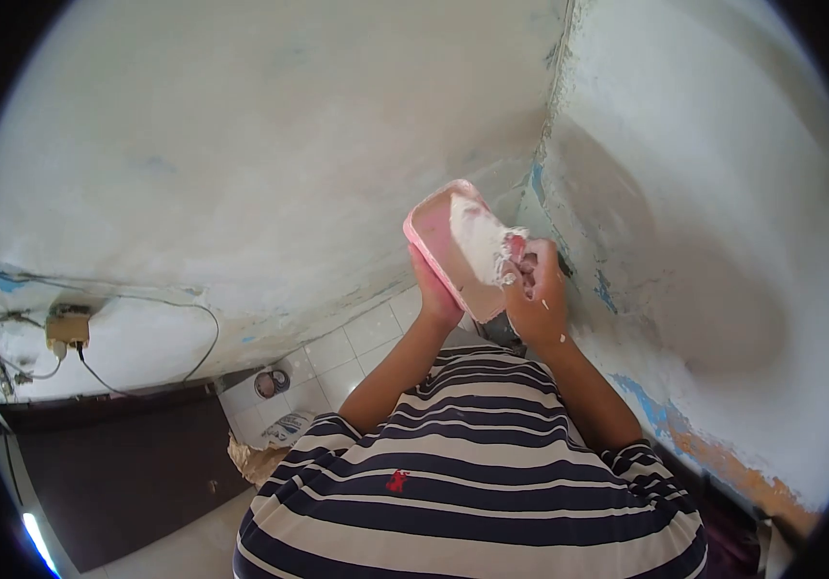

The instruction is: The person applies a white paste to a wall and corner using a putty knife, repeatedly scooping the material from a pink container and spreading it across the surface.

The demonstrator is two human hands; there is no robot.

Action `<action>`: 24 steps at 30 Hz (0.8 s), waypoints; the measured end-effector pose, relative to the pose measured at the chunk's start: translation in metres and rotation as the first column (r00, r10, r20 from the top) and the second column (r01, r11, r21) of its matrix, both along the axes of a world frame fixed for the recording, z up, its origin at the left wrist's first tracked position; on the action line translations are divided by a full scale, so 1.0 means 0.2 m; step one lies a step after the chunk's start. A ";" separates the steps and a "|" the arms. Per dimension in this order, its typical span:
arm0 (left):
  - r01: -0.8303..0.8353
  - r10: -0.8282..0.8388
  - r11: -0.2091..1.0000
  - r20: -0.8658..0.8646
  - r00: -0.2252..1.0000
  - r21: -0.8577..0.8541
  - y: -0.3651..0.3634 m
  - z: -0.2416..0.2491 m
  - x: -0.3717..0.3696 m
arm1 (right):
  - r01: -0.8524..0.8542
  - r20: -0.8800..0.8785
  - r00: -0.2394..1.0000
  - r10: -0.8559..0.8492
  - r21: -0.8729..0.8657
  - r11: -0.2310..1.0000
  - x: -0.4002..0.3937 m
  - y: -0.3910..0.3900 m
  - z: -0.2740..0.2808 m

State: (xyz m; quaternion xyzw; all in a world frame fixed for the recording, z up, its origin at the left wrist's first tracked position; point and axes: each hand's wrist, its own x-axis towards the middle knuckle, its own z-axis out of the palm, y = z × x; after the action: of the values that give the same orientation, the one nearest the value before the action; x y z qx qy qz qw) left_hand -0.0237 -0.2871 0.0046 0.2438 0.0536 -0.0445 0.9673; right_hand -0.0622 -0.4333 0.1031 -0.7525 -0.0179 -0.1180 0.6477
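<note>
Pink tray (438, 241), loaded with white plaster (480, 241), is seen in the head view tilted up near the wall corner (549, 145), its underside gripped by the fingers of the left hand (434, 294), which wrap its lower edge. The right hand (535, 289) sits at the tray's near rim, fingers clenched around a tool whose blade is buried in the plaster; the tool itself cannot be made out. Risk, as judged: the steep tilt could let plaster slide off past the fingers onto the striped shirt (472, 473) or tiled floor (356, 347) below, and a wet grip may slip.
</note>
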 end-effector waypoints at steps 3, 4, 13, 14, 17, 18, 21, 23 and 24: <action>0.056 -0.035 0.949 -0.073 0.997 0.311 0.08 -0.02 0.02 | 0.001 -0.106 0.994 0.005 0.060 0.998 0.03 0.12 -0.09; 0.076 -0.060 0.948 -0.062 0.996 0.309 0.11 -0.03 0.02 | 0.005 -0.134 0.991 0.017 0.161 0.987 0.03 0.16 -0.12; 0.261 -0.249 0.963 -0.139 0.958 0.071 0.37 -0.07 0.07 | 0.241 -0.135 0.957 -0.256 -0.114 0.964 0.01 0.36 -0.11; 0.280 -0.284 0.959 -0.158 0.946 -0.047 0.39 -0.11 0.08 | 0.247 -0.145 0.954 -0.263 -0.122 0.961 0.01 0.37 -0.14; 0.301 -0.311 0.950 -0.139 0.940 -0.089 0.43 -0.19 0.11 | 0.400 -0.291 0.916 -0.274 0.693 0.599 0.08 0.35 -0.12; 0.321 -0.329 0.944 -0.122 0.936 -0.081 0.45 -0.21 0.13 | 0.398 -0.274 0.916 -0.292 0.703 0.590 0.12 0.32 -0.14; 0.370 -0.373 0.928 -0.046 0.927 -0.050 0.50 -0.21 0.12 | 0.410 -0.357 0.910 -0.213 0.851 0.328 0.23 0.09 -0.43; 0.328 -0.326 0.945 -0.129 0.936 -0.009 0.58 -0.26 0.08 | 0.411 -0.370 0.908 -0.194 0.877 0.251 0.35 -0.05 -0.71; 0.257 -0.241 0.966 -0.236 0.942 0.041 0.64 -0.36 0.06 | 0.415 -0.389 0.907 -0.163 0.891 0.186 0.43 -0.13 -0.87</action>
State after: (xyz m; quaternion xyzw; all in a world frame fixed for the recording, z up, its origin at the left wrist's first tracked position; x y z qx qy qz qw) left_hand -0.0126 -0.1593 -0.0666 0.2760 0.1350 -0.1922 0.9320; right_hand 0.0241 -0.4586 -0.0717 -0.1953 0.2678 -0.1456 0.9322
